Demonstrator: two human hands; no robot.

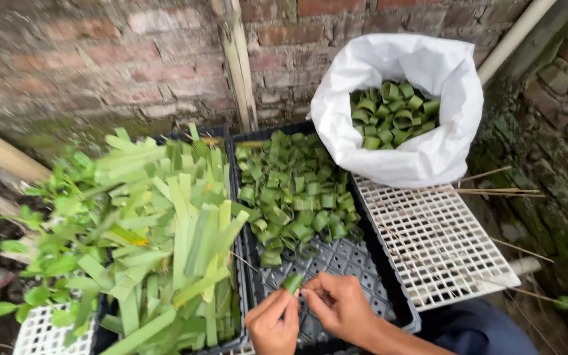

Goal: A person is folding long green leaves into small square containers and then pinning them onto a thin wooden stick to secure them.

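We see both hands over the black crate [389, 299]: the left hand [272, 323] and right hand [340, 304] pinch a folded green leaf strip [292, 283] between fingertips, apparently rolling it, near the pile of leaf rings [294, 197].

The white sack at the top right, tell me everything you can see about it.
The white sack looks like thin woven plastic, crumpled, with its mouth rolled down and open wide. It stands upright against the brick wall, its base resting on the white grid tray and touching the black crate. Inside lies a heap of green leaf rings, filling it to below the rim. Neither hand touches it.
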